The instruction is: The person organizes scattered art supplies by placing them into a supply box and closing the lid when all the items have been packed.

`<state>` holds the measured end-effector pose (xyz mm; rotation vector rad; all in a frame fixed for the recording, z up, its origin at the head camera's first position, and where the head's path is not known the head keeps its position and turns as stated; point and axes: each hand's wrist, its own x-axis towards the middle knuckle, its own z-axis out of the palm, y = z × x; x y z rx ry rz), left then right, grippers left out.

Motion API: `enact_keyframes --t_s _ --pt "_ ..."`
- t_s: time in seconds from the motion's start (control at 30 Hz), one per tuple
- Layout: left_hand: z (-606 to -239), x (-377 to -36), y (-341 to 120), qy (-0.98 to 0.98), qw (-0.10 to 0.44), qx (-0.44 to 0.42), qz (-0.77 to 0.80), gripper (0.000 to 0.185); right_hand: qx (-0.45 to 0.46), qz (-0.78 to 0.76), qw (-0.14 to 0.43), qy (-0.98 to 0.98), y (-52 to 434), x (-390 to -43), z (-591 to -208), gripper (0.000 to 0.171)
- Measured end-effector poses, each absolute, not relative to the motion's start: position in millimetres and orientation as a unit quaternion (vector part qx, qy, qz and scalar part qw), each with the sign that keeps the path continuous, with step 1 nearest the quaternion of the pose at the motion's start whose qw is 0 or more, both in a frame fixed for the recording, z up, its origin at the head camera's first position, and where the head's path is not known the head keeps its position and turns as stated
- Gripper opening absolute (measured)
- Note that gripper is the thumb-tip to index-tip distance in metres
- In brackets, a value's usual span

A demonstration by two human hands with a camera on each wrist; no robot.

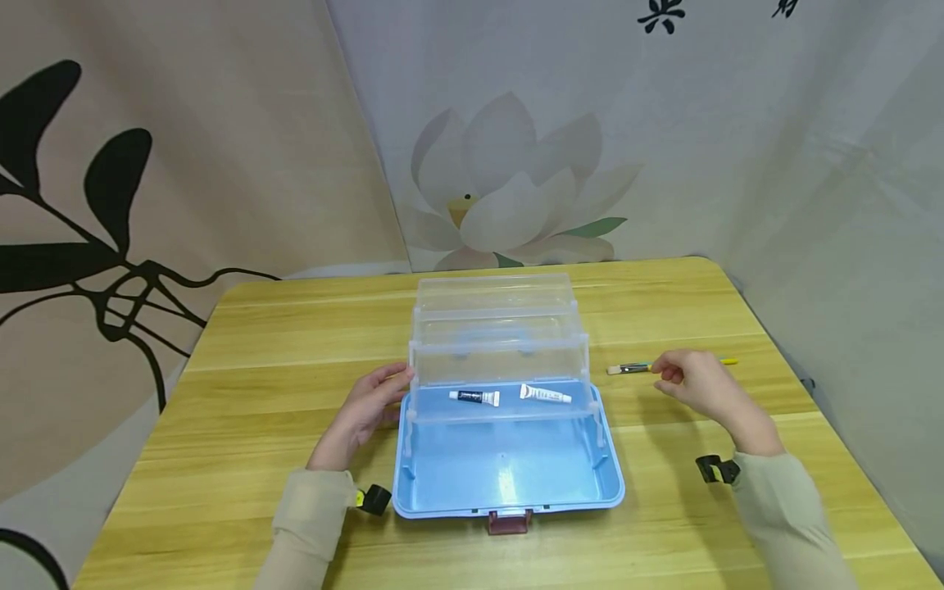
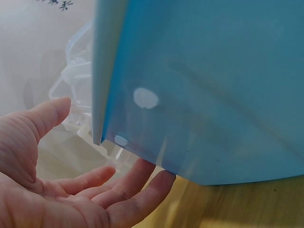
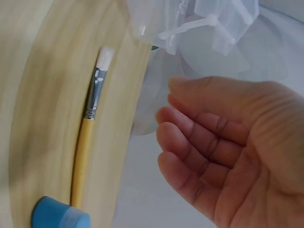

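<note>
Blue plastic box (image 1: 509,475) sits open mid-desk (image 1: 258,385), clear trays (image 1: 499,344) folded up and back in steps behind it. Two small tubes (image 1: 475,397) (image 1: 545,394) lie side by side in the lowest clear tray. Dark red latch (image 1: 509,521) on the box's near edge.

Left hand (image 1: 366,407) at the box's left side, fingers straight and relaxed, tips against or just beside the tray's left end; exact contact hard to tell. Left wrist view: palm up, fingers (image 2: 135,183) spread under the blue box corner (image 2: 199,85), grip apart, holding nothing.

Right hand (image 1: 696,385) hovers above the desk right of the box, fingers loosely curled, grip apart, nothing in it. Paintbrush (image 1: 630,368) with yellow handle and white bristles lies flat on the desk just beside that hand, partly hidden behind it, bristles toward the box. Right wrist view: brush (image 3: 88,137) apart from the fingertips (image 3: 175,116), not touched.

Floral curtain (image 1: 516,197) behind the desk.
</note>
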<state>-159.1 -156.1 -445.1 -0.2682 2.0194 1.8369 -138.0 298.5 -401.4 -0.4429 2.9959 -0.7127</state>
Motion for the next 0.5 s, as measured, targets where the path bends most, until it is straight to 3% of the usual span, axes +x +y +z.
enact_keyframes --t_s 0.23,0.5 --pt "-445 -159 -156 0.722 0.198 -0.099 0.656 0.072 -0.123 -0.234 0.032 0.964 300 -149 -415 0.010" --pt "-446 -160 -157 0.722 0.196 -0.097 0.656 0.073 -0.131 -0.213 0.014 0.968 296 -162 -424 0.009"
